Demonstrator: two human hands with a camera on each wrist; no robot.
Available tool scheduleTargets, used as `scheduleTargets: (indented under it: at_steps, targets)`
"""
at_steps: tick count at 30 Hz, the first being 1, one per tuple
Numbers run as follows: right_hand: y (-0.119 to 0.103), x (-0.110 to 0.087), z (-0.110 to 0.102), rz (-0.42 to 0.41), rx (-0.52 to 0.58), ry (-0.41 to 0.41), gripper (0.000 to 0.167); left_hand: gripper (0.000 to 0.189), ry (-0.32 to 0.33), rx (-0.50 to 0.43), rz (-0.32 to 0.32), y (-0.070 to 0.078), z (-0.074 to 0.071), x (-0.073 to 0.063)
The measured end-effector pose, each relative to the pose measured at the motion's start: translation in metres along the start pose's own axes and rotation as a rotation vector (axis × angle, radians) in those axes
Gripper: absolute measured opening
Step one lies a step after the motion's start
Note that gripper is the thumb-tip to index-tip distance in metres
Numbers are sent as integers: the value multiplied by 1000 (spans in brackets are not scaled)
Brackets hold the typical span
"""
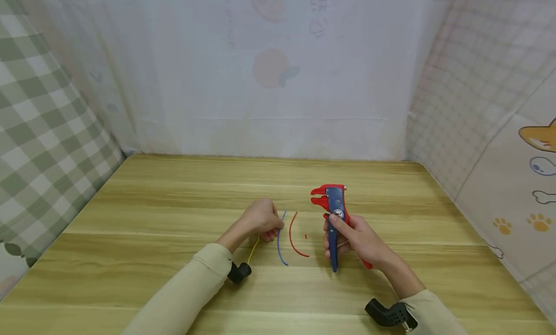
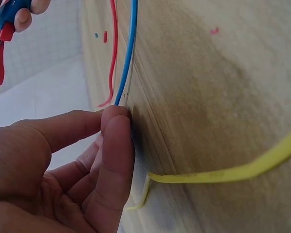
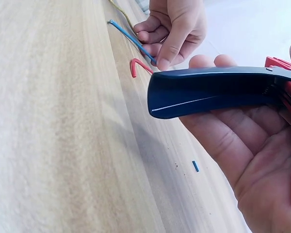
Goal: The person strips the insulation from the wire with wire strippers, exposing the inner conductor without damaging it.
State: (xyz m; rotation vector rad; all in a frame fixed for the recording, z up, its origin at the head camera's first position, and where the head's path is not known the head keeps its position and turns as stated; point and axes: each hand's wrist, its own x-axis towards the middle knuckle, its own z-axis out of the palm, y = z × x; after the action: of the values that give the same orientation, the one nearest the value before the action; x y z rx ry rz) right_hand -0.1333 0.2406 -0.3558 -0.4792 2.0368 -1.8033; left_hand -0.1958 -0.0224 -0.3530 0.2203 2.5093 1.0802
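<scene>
Between thumb and forefinger my left hand (image 1: 263, 220) pinches a blue wire (image 2: 129, 53) near its far end; the rest of the wire runs toward the near side, along the tabletop. My right hand (image 1: 357, 237) grips a red and blue wire stripper (image 1: 335, 200), its head pointing away and its jaws apart with nothing between them. A curved red wire (image 1: 291, 236) lies between the two hands, with one end looking bare. Left of the blue wire, a yellow wire (image 1: 254, 250) lies partly hidden under the left hand and wrist.
Small scraps lie on the wooden table (image 1: 173, 190): a red bit (image 1: 306, 236) near the red wire and a blue bit (image 3: 195, 166) by the right hand. A pale curtain (image 1: 195, 84) hangs behind the table, with patterned cloth at both sides.
</scene>
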Motion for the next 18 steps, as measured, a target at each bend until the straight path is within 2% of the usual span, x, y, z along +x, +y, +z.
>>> scheduleTargets:
  at_steps: [7,11,15,18]
  targets:
    - [0,0,1,19,1,1,51,26,-2,19,20,-2,-6,-3]
    - [0,0,1,25,-5,10,52,24,51,39,59,-4,-21,-12]
    - [0,0,0,28,-9,7,53,32,119,180,88,-13,-32,-23]
    - [0,0,1,28,-5,-1,53,45,145,271,99,-22,-32,-30]
